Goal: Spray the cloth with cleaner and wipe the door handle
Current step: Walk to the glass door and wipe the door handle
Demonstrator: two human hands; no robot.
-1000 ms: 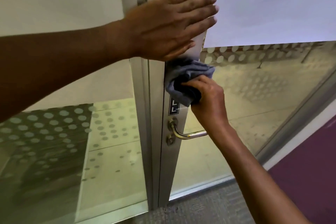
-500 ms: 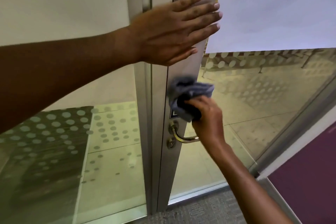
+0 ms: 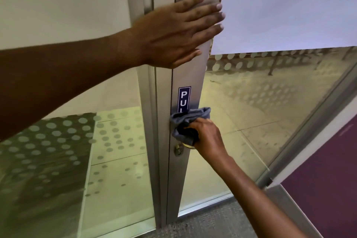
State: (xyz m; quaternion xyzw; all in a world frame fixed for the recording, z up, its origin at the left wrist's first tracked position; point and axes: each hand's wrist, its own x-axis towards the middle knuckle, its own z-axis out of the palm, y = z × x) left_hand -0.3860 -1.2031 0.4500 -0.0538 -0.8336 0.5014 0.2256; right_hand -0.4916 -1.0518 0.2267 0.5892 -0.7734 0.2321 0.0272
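My right hand (image 3: pixel 207 137) grips a bunched grey cloth (image 3: pixel 183 119) and presses it against the metal door frame (image 3: pixel 185 170) right on top of the brass door handle (image 3: pixel 186 146). Only a short curve of the handle shows below the cloth, beside the round brass lock (image 3: pixel 178 150). My left hand (image 3: pixel 177 30) lies flat with fingers spread on the door frame higher up. No spray bottle is in view.
A blue PULL sticker (image 3: pixel 184 98) sits on the frame just above the cloth, its lower letters covered. Glass panels with frosted dots (image 3: pixel 58 141) flank the frame. Grey carpet (image 3: pixel 208 222) and a purple wall (image 3: pixel 328 179) lie at lower right.
My right hand has slid the cloth down the frame from above the PULL sticker onto the handle, uncovering the sticker and covering most of the handle. The left hand stays pressed on the frame.
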